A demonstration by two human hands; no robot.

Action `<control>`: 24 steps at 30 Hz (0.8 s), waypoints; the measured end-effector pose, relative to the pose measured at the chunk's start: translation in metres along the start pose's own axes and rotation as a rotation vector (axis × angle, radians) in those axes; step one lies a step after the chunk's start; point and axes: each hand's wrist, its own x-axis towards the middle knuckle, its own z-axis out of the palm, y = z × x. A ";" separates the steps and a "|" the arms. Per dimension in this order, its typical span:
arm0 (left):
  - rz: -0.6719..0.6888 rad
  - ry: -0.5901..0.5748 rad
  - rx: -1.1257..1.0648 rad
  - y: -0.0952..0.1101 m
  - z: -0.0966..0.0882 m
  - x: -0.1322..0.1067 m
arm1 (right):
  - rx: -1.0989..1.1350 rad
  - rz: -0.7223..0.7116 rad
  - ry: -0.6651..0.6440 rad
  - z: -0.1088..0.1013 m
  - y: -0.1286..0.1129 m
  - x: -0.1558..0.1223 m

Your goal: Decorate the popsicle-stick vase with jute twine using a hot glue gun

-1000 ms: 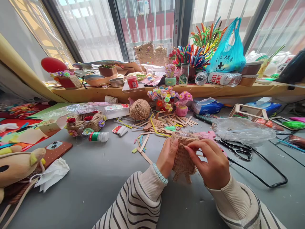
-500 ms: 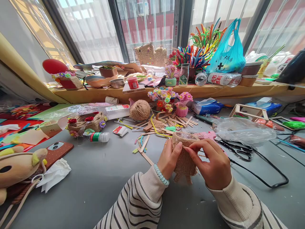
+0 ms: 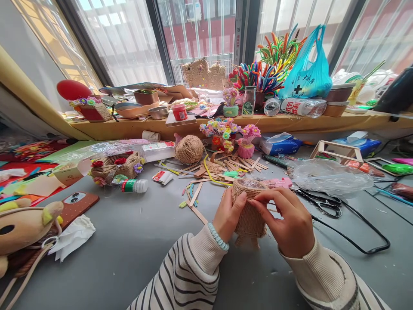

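A small container wrapped in brown twine (image 3: 249,215), with short leg-like pieces at its base, is held upright over the table. My left hand (image 3: 229,213) is closed around its left side, thumb pressed near the upper rim. On the other side, my right hand (image 3: 287,217) has thumb and forefinger pinched together at the twine just below the rim. The exact bit between those fingertips is too small to see clearly. Behind the container, a pink glue gun (image 3: 279,182) lies partly covered by my right hand.
Scissors (image 3: 322,204) and a black cable (image 3: 364,250) lie to the right. Wooden sticks (image 3: 248,163) and a ball of twine (image 3: 189,149) sit beyond my hands. A small bottle (image 3: 135,185), a phone (image 3: 80,206) and crumpled tissue (image 3: 73,237) are on the left.
Almost nothing differs. My right hand has shifted very slightly, and both hands keep their places on the twine-wrapped container.
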 end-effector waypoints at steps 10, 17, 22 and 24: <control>0.043 -0.020 0.130 -0.003 -0.002 0.003 | 0.009 -0.009 0.000 0.000 0.001 -0.001; 0.033 -0.015 0.122 -0.001 -0.002 0.004 | 0.009 -0.005 -0.005 0.000 -0.002 -0.001; -0.040 -0.040 0.033 0.001 -0.004 0.008 | -0.016 -0.015 0.011 0.002 0.002 -0.002; -0.055 -0.056 0.007 0.001 -0.005 0.010 | -0.023 -0.025 0.034 0.002 0.004 -0.002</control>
